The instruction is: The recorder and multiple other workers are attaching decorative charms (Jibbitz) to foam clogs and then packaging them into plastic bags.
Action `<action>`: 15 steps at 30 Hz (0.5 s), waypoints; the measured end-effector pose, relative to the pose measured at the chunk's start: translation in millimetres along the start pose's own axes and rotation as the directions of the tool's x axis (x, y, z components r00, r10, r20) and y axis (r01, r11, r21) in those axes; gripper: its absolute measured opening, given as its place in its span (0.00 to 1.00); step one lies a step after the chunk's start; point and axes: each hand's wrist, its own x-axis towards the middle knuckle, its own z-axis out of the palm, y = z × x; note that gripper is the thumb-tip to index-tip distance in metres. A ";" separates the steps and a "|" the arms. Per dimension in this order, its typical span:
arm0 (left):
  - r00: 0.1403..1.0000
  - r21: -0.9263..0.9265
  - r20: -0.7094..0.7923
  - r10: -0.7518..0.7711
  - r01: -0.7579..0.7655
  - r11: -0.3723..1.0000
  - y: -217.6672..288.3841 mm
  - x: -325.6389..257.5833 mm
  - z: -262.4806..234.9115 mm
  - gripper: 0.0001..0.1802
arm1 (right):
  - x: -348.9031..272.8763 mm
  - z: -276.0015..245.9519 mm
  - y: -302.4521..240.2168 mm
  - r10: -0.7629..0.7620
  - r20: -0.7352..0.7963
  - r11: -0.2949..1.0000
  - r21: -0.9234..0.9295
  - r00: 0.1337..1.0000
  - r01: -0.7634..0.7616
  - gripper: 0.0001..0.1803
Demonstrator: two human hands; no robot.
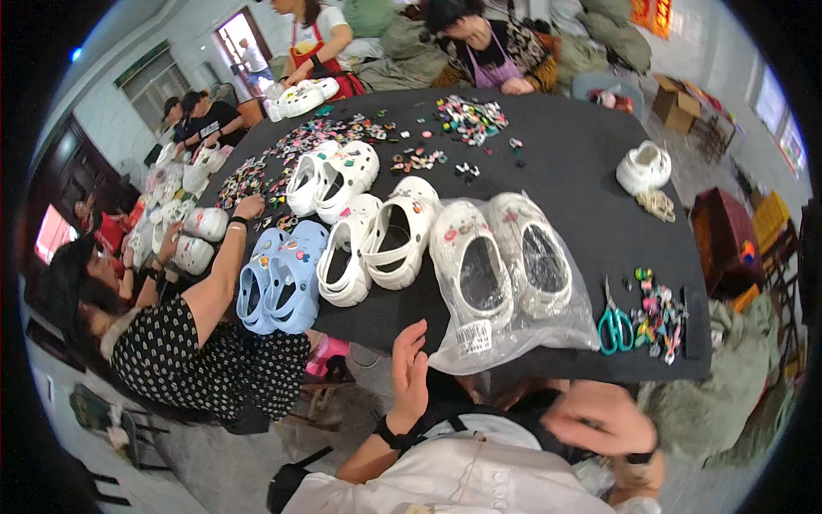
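Note:
My left hand [408, 377] is raised at the table's near edge, just left of a clear plastic bag [565, 330]. Its fingers are stretched upward and it holds nothing. Inside the bag lies a pair of white clogs [469, 253] with small charms on top; a barcode label sits at the bag's near corner. My right hand [604, 418] hovers in front of my body, below the table edge and apart from the bag. Motion blurs its fingers, so their grip cannot be made out. Teal-handled scissors [615, 330] lie right of the bag beside a pile of colourful charms [659, 317].
Left of the bag stand white clogs [398, 236] and blue clogs [295, 278] on the black table [565, 137]. Charm heaps [471, 118] spread farther back. A white shoe [644, 167] stands far right. A person in a dotted dress [205, 347] reaches in from the left; others work beyond.

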 end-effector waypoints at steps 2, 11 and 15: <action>0.998 -0.064 0.046 0.045 -0.042 0.997 1.5 -2.0 -2.1 0.23 | 16.6 40.6 35.2 0.143 -0.187 0.962 -0.206 0.972 -0.181 0.12; 0.965 0.253 0.143 0.219 -0.250 0.935 8.3 4.6 11.2 0.19 | 46.6 71.1 99.2 0.143 -0.334 0.951 -0.213 0.932 -0.223 0.23; 0.960 0.253 0.149 0.238 -0.269 0.929 7.7 3.6 7.0 0.13 | 50.4 63.6 114.1 -0.036 -0.529 0.918 -0.352 0.848 -0.181 0.24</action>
